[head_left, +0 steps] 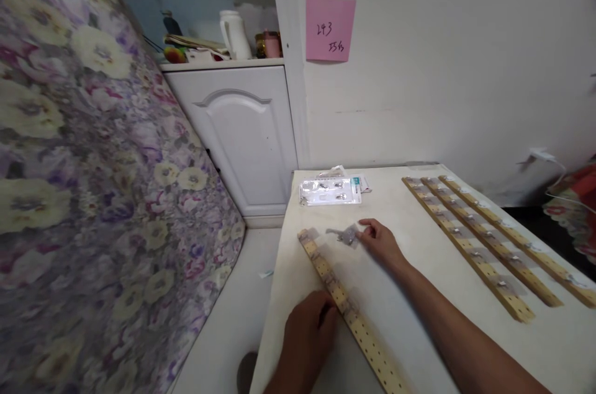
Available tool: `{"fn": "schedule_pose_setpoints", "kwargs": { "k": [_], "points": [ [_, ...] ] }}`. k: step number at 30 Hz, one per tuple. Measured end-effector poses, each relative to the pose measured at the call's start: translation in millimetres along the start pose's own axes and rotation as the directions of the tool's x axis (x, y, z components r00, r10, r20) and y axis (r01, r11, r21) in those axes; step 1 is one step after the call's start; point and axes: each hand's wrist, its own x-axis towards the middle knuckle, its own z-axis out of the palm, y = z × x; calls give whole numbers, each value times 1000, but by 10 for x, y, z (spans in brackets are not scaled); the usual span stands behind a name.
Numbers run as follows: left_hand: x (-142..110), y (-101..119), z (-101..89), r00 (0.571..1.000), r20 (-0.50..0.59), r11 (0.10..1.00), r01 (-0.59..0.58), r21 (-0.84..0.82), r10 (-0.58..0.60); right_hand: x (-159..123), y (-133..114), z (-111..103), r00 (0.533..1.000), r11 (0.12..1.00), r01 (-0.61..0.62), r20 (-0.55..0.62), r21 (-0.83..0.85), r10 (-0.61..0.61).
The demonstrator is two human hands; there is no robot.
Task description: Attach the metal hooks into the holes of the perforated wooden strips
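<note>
My right hand (379, 244) pinches the edge of a small clear plastic bag (350, 235) above the table. Small grey metal pieces show in and beside the bag; their exact kind is too small to tell. My left hand (310, 329) is closed, its fingertips at the left edge of a long wooden strip (365, 338) with rows of holes. What those fingers hold, if anything, is hidden. The strip lies slantwise on the table, and several small clear packets sit along its far half.
Three similar wooden strips (465, 249) with clear packets and metal pieces lie on the right of the white table (419, 319). Clear blister packaging (330, 191) is near the wall. A floral curtain (107, 195) hangs left; a white cabinet (242, 139) stands behind.
</note>
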Motion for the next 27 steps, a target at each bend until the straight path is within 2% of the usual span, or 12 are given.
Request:
{"fn": "schedule_pose_setpoints", "kwargs": {
  "k": [10, 19, 27],
  "points": [
    [31, -29, 10, 1000, 12, 1000, 20, 24, -20, 37, 17, 46, 1000, 999, -3, 7, 38, 3],
    [34, -46, 16, 1000, 8, 1000, 12, 16, -12, 42, -46, 68, 998, 997, 52, 19, 49, -53],
    [25, -16, 11, 1000, 7, 1000, 5, -23, -5, 16, -23, 11, 996, 983, 13, 81, 182, -28]
  ]
}}
